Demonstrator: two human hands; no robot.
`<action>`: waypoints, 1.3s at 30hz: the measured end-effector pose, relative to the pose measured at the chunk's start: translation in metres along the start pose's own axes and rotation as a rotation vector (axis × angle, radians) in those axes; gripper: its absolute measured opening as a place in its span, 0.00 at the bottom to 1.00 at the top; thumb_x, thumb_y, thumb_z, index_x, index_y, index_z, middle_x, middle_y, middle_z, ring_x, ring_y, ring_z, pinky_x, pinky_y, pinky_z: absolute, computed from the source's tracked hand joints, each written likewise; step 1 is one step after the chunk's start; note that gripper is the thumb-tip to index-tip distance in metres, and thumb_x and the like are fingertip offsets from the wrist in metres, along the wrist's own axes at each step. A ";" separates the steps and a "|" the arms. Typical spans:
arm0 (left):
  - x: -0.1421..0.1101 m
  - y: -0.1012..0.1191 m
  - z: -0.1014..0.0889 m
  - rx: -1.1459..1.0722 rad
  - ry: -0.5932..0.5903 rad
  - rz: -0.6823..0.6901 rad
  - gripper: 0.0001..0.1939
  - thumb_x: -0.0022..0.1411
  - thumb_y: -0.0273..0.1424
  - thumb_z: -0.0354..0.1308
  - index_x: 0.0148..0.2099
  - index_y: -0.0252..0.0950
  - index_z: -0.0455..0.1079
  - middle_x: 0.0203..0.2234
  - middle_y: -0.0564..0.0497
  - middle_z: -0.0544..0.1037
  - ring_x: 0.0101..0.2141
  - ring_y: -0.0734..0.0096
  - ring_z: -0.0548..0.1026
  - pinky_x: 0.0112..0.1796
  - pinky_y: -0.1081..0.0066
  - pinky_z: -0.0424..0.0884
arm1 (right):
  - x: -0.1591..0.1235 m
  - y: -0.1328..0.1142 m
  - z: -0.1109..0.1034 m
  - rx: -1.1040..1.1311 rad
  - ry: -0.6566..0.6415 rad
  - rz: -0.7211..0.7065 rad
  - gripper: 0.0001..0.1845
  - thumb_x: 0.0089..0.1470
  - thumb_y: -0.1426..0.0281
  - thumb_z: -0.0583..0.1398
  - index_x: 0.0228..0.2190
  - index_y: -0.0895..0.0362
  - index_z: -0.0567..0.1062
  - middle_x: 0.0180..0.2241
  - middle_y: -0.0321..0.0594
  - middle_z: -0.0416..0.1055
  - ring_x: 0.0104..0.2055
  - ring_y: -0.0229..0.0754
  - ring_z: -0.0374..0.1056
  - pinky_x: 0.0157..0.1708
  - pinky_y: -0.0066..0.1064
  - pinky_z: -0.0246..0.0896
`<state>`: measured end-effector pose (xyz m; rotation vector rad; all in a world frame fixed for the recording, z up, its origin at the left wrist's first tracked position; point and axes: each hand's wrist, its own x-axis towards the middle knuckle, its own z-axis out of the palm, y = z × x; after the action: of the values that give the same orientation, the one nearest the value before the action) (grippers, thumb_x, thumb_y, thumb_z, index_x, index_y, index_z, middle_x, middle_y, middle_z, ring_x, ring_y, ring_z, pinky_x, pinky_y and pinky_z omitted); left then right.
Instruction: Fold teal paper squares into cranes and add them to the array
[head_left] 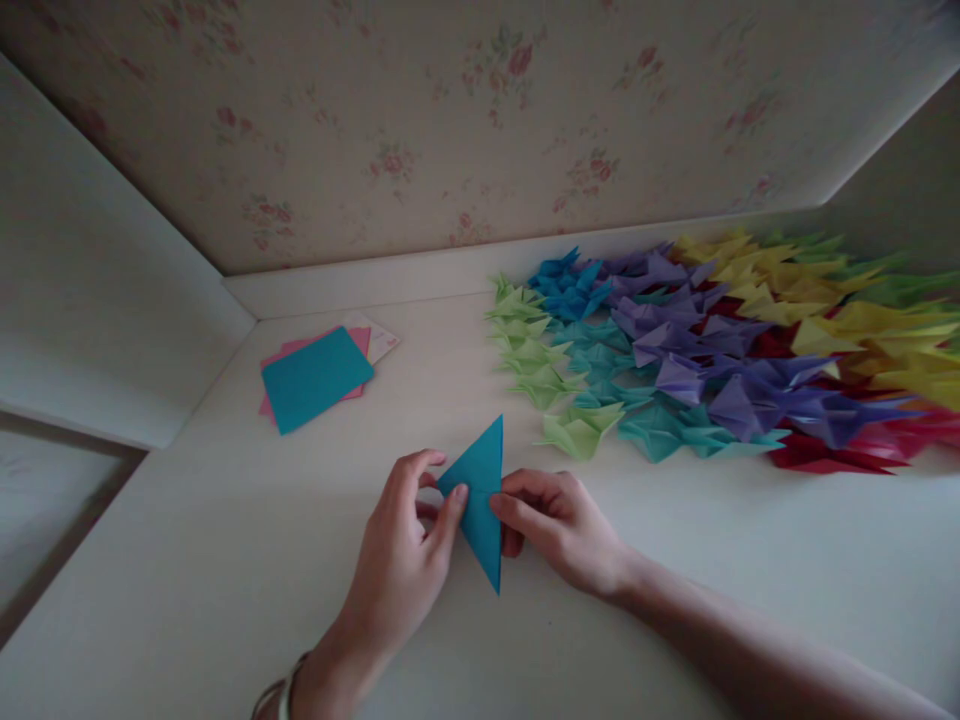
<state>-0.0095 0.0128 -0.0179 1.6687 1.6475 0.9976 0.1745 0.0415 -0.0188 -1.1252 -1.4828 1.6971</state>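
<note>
Holding: left grip [405, 560] and right grip [566, 525] both pinch the triangle [486, 462], near middle of the bench [562, 650].
Triangle: seems light, thin, easily creased; best taken at left corner and right edge.
Sheets [316, 380]: far left.
Folded papers [739, 395]: far right; green one [581, 432] just beyond right grip, may obstruct.

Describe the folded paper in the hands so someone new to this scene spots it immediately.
On the white tabletop, find the left hand and right hand. Held between them is the blue paper triangle, its long edge toward the right hand. Its plain three-cornered shape sets it apart from the rectangular blue sheet and the spiky folded pieces.
</note>
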 end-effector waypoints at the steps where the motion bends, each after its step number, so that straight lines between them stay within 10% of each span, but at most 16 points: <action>1: -0.001 0.000 0.000 0.031 -0.007 0.057 0.13 0.66 0.34 0.56 0.52 0.40 0.65 0.51 0.44 0.71 0.48 0.61 0.74 0.42 0.67 0.74 | 0.000 0.000 0.000 -0.014 0.004 -0.007 0.16 0.58 0.62 0.58 0.25 0.60 0.74 0.20 0.39 0.71 0.23 0.38 0.67 0.24 0.27 0.60; 5: -0.002 0.007 -0.004 -0.035 -0.162 0.076 0.11 0.65 0.33 0.58 0.50 0.42 0.70 0.54 0.45 0.72 0.56 0.55 0.69 0.57 0.57 0.65 | -0.001 0.001 0.000 -0.004 -0.020 -0.049 0.15 0.58 0.61 0.60 0.28 0.61 0.75 0.22 0.37 0.69 0.25 0.38 0.67 0.25 0.27 0.60; 12: -0.003 0.019 -0.010 -0.738 -0.468 -0.267 0.18 0.62 0.33 0.63 0.54 0.40 0.66 0.54 0.43 0.74 0.52 0.53 0.74 0.48 0.59 0.75 | 0.000 0.001 -0.004 0.181 -0.108 -0.066 0.19 0.55 0.55 0.63 0.30 0.61 0.75 0.24 0.36 0.69 0.26 0.36 0.64 0.27 0.28 0.60; 39: 0.001 0.020 -0.011 -0.611 -0.357 -0.275 0.14 0.63 0.36 0.62 0.50 0.39 0.69 0.48 0.46 0.79 0.50 0.58 0.76 0.49 0.65 0.71 | -0.003 0.006 0.000 0.065 -0.138 -0.079 0.16 0.53 0.58 0.66 0.32 0.60 0.77 0.25 0.36 0.70 0.26 0.36 0.62 0.28 0.28 0.58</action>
<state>-0.0077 0.0111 0.0048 1.0977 1.1420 0.8834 0.1763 0.0376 -0.0237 -0.9196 -1.5232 1.7852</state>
